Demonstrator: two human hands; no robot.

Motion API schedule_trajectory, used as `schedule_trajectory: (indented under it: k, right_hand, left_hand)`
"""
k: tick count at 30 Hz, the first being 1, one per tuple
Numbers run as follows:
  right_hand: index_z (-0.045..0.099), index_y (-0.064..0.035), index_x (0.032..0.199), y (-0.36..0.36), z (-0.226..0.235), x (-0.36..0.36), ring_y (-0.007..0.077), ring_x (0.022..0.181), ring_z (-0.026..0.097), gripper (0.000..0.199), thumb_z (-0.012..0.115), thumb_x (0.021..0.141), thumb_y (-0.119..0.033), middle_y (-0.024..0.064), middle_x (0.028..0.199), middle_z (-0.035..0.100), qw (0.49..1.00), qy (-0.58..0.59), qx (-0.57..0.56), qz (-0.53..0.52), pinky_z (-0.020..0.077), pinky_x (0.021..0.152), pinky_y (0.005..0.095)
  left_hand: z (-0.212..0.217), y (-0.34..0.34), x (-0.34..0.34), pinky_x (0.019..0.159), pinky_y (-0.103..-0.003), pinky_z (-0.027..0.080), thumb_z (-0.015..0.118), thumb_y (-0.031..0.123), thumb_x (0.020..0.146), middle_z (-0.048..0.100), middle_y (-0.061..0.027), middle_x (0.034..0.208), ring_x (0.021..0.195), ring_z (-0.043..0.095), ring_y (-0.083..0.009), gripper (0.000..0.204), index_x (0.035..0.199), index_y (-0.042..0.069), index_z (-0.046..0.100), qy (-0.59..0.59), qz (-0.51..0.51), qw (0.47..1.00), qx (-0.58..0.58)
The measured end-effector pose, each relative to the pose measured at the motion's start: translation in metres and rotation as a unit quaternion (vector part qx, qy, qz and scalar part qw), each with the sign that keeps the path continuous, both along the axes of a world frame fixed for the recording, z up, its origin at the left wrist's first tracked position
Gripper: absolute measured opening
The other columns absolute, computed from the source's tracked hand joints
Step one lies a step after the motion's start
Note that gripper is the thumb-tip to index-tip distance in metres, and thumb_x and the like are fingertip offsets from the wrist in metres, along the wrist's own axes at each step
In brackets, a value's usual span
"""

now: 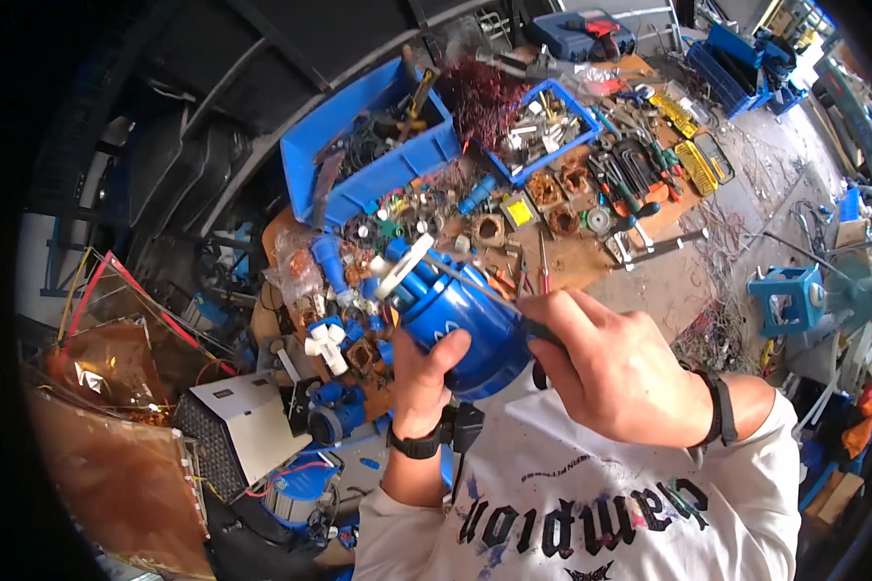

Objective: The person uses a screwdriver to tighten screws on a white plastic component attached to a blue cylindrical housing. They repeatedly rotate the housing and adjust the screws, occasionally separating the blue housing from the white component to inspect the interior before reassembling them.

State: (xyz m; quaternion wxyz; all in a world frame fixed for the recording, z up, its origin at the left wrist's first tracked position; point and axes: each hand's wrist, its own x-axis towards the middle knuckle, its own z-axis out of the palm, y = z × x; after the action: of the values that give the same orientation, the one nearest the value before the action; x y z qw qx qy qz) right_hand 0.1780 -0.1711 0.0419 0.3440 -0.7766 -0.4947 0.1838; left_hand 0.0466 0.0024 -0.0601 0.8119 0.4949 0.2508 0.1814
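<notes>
My left hand (422,380) is wrapped round the side of a blue cylindrical pump housing (473,334), thumb across its front, holding it tilted in front of my chest. A white plastic ring-like part (403,268) sits at the housing's upper left end. In my right hand (612,366) is a screwdriver (470,282), its dark handle mostly hidden by the fingers. The thin metal shaft lies across the blue housing toward the white part; whether the tip touches a screw cannot be made out.
Beyond the housing, a cluttered worktable holds a large blue bin (373,169), a smaller blue tray (538,177) of metal parts, copper-wound stators (563,221), and a yellow hex key case (696,168). Left of my hand are a white plastic fitting (327,346) and a white-topped box (247,426). A blue stool (787,297) stands right.
</notes>
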Motion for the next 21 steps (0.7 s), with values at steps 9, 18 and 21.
schedule_trajectory:
  k: [9, 18, 21]
  right_hand:
    - [0.055, -0.0004, 0.113, -0.005, 0.068, 0.028, 0.0422, 0.074, 0.068, 0.027, 0.066, 0.088, -0.004, 0.0211, 0.083, 0.068, 0.997, 0.001, -0.062, 0.053, 0.0518, 0.063, 0.0477]
    - [0.060, 0.0000, 0.098, 0.014, 0.118, 0.032, 0.0401, 0.067, 0.068, 0.015, 0.068, 0.085, -0.005, 0.0187, 0.068, 0.066, 0.987, -0.084, -0.120, 0.066, 0.0514, 0.058, 0.0482]
    - [0.060, 0.0002, 0.097, 0.017, 0.121, 0.030, 0.0401, 0.068, 0.068, 0.015, 0.068, 0.085, -0.005, 0.0188, 0.068, 0.066, 0.985, -0.094, -0.130, 0.068, 0.0520, 0.059, 0.0486]
  left_hand:
    - [0.013, 0.000, -0.010, 0.090, -0.035, 0.055, 0.090, 0.034, 0.071, 0.069, -0.0101, 0.113, 0.100, 0.068, -0.0192, 0.077, 0.130, -0.001, 0.054, -0.012, -0.040, 0.999, 0.006]
    - [0.020, 0.000, -0.013, 0.089, -0.034, 0.055, 0.091, 0.037, 0.068, 0.069, -0.0096, 0.111, 0.098, 0.068, -0.0186, 0.079, 0.129, 0.000, 0.055, -0.012, -0.040, 0.999, 0.008]
    - [0.023, -0.005, -0.012, 0.089, -0.035, 0.055, 0.092, 0.038, 0.067, 0.069, -0.0096, 0.111, 0.098, 0.067, -0.0187, 0.080, 0.128, 0.000, 0.056, -0.024, -0.027, 0.999, 0.012]
